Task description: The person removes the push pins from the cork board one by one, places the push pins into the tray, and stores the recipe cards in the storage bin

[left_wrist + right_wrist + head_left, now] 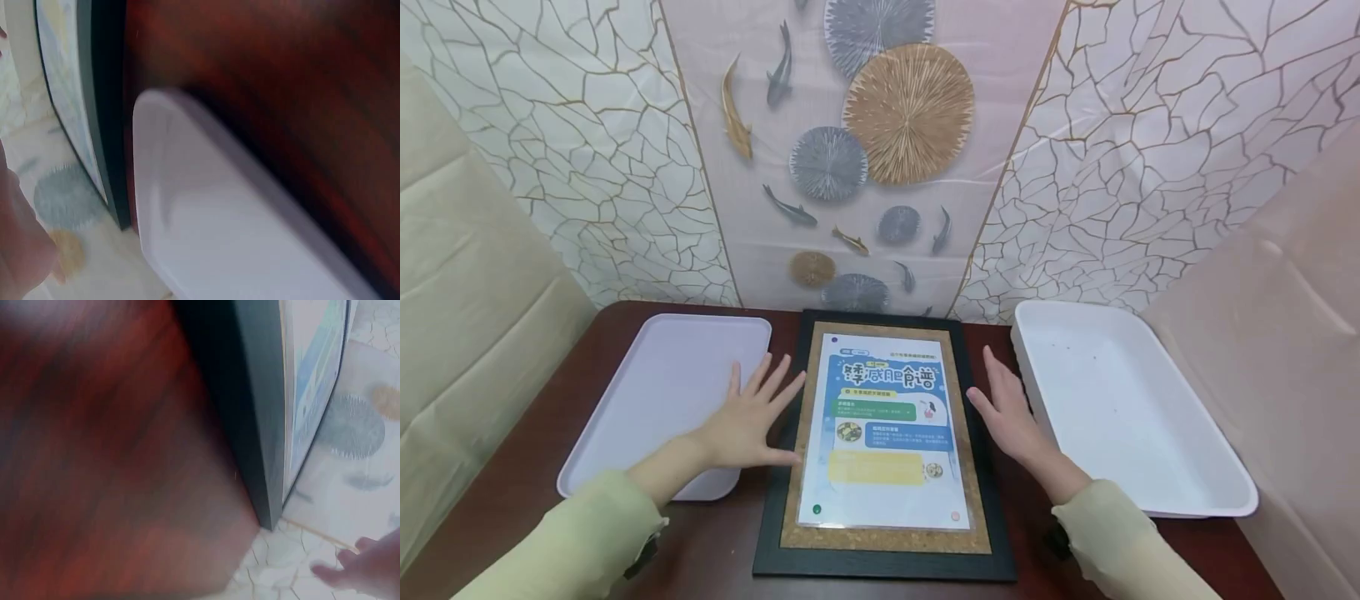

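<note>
A cork board [887, 540] in a black frame [883, 566] lies between my hands. On it is a printed sheet [887, 504] with Chinese text and blue, green and yellow panels. A purple dot-like pin [834, 340] marks its upper left corner, a green pin [817, 509] the lower left, a pinkish one [955, 516] the lower right. My left hand [748, 423], fingers spread, overlaps the board's left edge and the lavender tray in the head view. My right hand [1011, 412], fingers extended, is beside the frame's right edge. Neither hand holds anything.
To the left lies the flat lavender tray [647, 417]. A deeper white tray [1127, 400] with a few dark specks stands on the right. Dark reddish-brown wood forms the tabletop [700, 550]. A patterned cloth backdrop [760, 233] rises behind it, with beige sheets [467, 317] at the sides.
</note>
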`<state>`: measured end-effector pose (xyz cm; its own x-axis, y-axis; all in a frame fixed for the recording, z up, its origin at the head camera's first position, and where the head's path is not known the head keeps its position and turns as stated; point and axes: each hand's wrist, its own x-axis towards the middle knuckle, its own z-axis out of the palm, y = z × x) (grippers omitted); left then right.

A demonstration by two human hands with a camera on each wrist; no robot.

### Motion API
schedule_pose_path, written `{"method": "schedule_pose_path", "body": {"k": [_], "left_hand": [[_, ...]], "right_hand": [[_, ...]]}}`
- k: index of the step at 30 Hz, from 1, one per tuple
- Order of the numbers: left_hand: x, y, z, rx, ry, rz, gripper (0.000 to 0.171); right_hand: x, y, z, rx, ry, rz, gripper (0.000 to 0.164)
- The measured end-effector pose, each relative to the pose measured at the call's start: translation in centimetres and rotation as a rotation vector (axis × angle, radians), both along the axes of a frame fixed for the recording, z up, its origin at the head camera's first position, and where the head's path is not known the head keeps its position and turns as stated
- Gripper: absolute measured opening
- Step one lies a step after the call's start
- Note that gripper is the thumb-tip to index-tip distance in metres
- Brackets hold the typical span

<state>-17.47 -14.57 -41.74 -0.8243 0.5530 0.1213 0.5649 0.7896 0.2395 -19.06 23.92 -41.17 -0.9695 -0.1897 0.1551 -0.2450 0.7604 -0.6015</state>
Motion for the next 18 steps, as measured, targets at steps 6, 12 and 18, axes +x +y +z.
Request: {"method": "schedule_pose_path", "body": {"k": [6,12,18], "left_hand": [[0.9,1.1,-1.5,-0.027,-0.006,-0.057,0.109],[1.5,1.8,-2.8,-0.046,-0.039,-0.11,0.106],[2.3,2.4,-3.0,-0.018,-0.098,-0.149,0.094]], "right_hand": [[-0.4,-1.2,-1.1,-0.312,-0.279,0.016,0.07],[-0.9,-2.2,-1.3,-0.44,-0.412,-0.086,0.075],[-1.5,-3.0,-0.8,-0.547,-0.496,-0.222,0.089]]}}
